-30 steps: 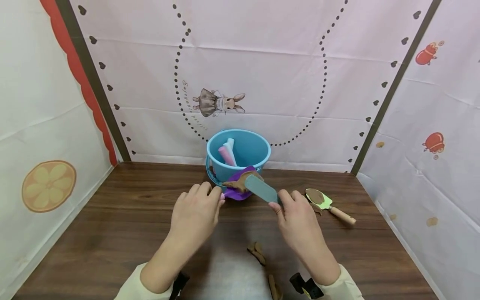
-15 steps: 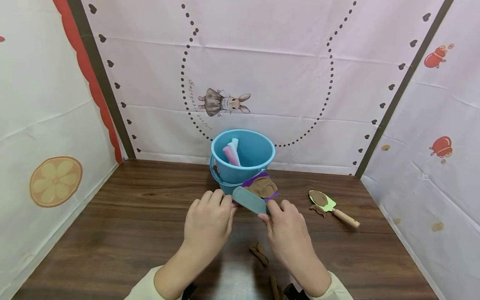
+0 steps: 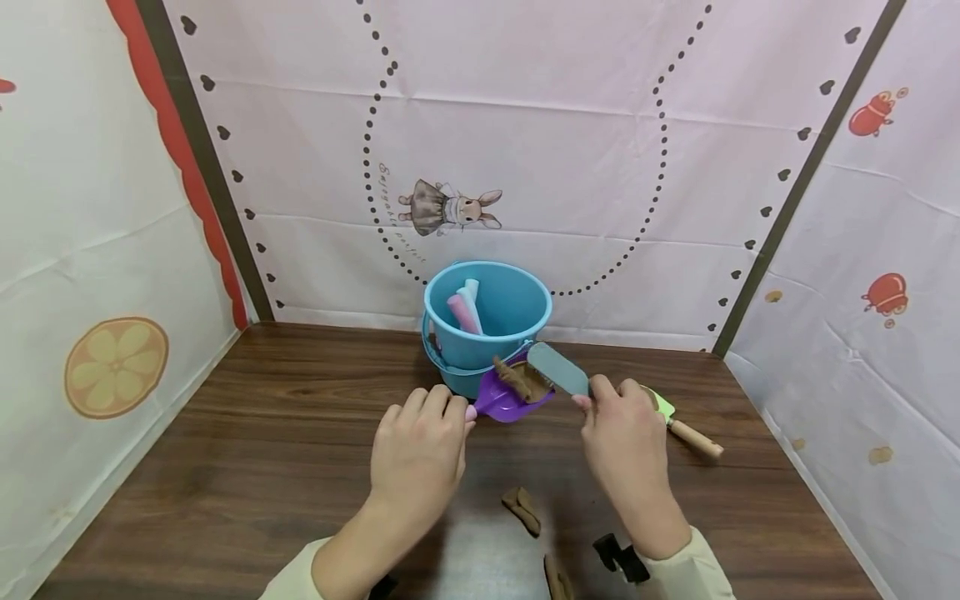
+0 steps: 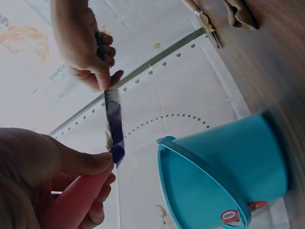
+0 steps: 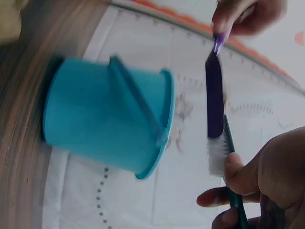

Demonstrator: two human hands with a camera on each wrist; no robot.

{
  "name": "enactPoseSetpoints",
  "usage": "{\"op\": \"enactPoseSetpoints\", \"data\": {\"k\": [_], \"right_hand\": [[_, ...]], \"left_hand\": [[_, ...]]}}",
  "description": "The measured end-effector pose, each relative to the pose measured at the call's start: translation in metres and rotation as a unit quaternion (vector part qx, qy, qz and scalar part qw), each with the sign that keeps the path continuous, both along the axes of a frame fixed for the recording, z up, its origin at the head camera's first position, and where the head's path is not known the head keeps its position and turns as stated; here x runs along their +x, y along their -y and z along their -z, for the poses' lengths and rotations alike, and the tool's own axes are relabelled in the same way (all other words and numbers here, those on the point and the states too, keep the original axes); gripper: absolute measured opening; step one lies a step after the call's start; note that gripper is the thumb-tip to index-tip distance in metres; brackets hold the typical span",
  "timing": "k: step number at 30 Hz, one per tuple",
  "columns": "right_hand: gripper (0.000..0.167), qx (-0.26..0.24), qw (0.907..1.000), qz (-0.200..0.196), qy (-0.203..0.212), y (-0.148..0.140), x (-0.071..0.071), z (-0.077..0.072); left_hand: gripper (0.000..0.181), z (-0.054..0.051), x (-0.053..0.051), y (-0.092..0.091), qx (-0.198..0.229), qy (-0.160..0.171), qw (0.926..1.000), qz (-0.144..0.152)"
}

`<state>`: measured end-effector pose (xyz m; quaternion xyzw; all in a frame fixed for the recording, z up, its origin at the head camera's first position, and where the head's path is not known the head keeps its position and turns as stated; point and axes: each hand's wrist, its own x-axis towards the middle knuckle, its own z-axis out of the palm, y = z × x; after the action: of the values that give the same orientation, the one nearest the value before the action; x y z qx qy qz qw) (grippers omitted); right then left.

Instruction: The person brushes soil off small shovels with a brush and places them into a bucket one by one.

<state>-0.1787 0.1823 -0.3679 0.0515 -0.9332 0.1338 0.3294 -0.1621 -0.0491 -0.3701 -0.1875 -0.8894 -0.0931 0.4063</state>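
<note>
My left hand point(image 3: 420, 446) grips the pink handle point(image 4: 78, 202) of a purple shovel point(image 3: 504, 397), raised in front of the bucket. Brown clay-like material point(image 3: 525, 381) lies on the shovel's blade. In my right hand point(image 3: 628, 454) is a grey-green brush point(image 3: 558, 369), its head over the right part of the blade. Pale bristles point(image 5: 218, 155) meet the purple blade's edge in the right wrist view. The blue bucket point(image 3: 487, 350), with pink and light-blue handles point(image 3: 463, 312) inside, stands behind the shovel.
A green-bladed trowel with a wooden handle point(image 3: 696, 437) lies on the table point(image 3: 262, 442) at the right, partly behind my right hand. Brown pieces point(image 3: 521, 510) lie near the front. Printed cloth point(image 3: 525, 150) rises behind and at both sides.
The brush has moved right, from over the handle side to the blade's far side. The shovel's purple blade shows more, and its brown material is bunched up. My right hand has shifted right.
</note>
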Motion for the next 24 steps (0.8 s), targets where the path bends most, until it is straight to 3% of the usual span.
{"op": "enactPoseSetpoints", "data": {"k": [3,7,11,18,24], "right_hand": [[0.026,-0.005,0.9999,-0.008,0.013,-0.001,0.002,-0.004],[0.026,-0.012,0.9977,-0.066,0.009,0.013,0.014,-0.008],[0.025,0.017,0.9933,-0.111,0.027,0.026,0.022,-0.004],[0.023,0.013,0.9981,-0.057,0.016,0.024,0.015,0.002],[0.022,0.003,0.9984,-0.040,0.040,0.014,0.006,0.003]], "left_hand": [[0.018,-0.001,0.000,0.000,-0.001,0.010,1.0000,0.000],[0.019,-0.002,0.000,0.001,0.004,0.020,0.9998,0.001],[0.021,-0.004,0.000,0.000,0.007,0.019,0.9998,0.003],[0.019,-0.003,0.002,-0.001,0.000,0.001,1.0000,-0.004],[0.018,-0.003,0.000,0.001,-0.002,0.003,1.0000,-0.006]]}}
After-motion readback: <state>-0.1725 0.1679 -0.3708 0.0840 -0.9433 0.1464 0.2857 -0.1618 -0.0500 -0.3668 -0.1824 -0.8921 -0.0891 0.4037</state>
